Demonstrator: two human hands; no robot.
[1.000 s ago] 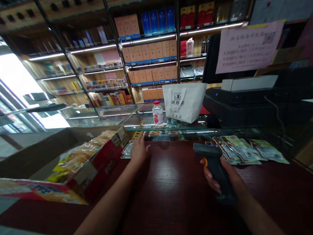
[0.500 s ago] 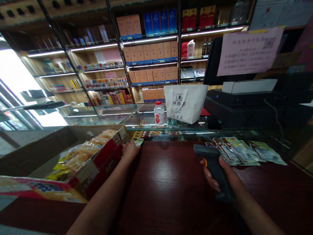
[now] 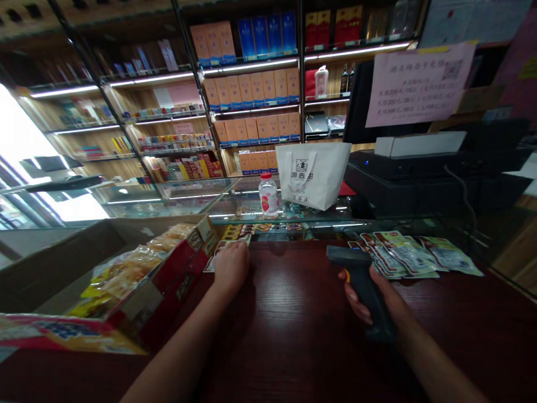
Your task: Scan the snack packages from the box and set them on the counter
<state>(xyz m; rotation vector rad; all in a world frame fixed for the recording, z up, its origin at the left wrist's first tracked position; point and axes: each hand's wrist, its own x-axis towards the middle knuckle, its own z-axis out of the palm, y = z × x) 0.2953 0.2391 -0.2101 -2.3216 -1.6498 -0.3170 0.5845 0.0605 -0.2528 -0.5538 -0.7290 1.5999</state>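
My left hand [image 3: 231, 268] rests at the far left of the dark wooden counter [image 3: 293, 336], with its fingers curled over a flat snack packet [image 3: 224, 247] that lies beside the red box. My right hand [image 3: 384, 299] grips a dark handheld barcode scanner [image 3: 356, 271] by its handle, the head pointing forward and left over the counter. Just right of the scanner, several green and white snack packets [image 3: 413, 254] lie fanned out on the counter.
An open red carton of yellow snack bags [image 3: 168, 274] stands at the left. Beyond the counter is a glass display case [image 3: 188, 198] carrying a small bottle [image 3: 268, 195] and a white tote bag [image 3: 312, 173]. A black register [image 3: 419, 173] sits at the right, with stocked shelves [image 3: 251, 89] behind.
My left hand went left to the red carton's end, then came back slightly right and closed over a packet there. The scanner in my right hand shifted a little left.
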